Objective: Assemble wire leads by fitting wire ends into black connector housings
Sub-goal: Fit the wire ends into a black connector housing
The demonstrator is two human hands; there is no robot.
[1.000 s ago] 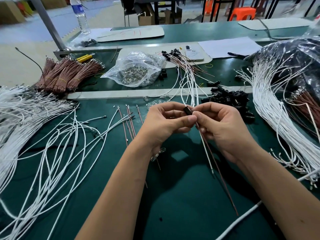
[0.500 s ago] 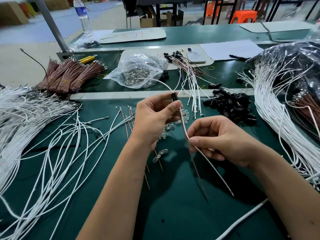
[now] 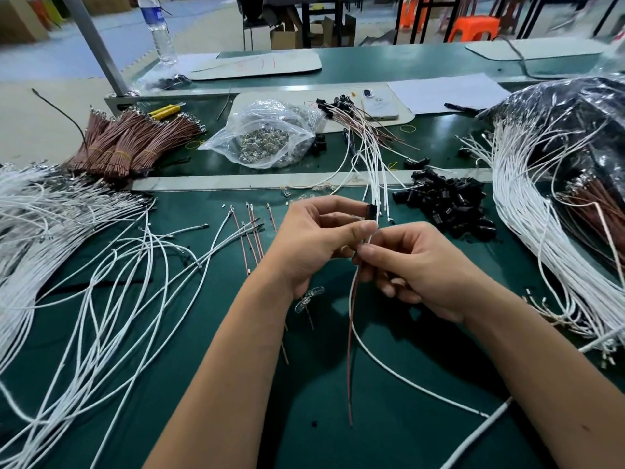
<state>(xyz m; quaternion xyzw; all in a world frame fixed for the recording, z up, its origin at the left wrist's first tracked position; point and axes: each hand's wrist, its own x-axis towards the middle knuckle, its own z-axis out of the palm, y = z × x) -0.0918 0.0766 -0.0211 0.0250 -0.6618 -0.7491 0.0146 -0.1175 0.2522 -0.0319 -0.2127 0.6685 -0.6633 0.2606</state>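
Left hand (image 3: pixel 314 242) pinched black housing (image 3: pixel 371 211) upright; right hand (image 3: pixel 416 265) just below gripped white wire (image 3: pixel 389 363) and red wire (image 3: pixel 350 350), hanging down.

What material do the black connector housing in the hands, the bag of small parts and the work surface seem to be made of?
Black connector housing, pinched by the left hand: probably moulded plastic, dark with a dull sheen.
Bag: thin clear plastic film, crinkled and glossy; the parts inside glint like metal.
Work surface: dark green matte mat, perhaps rubber or vinyl; it gives almost no reflection.
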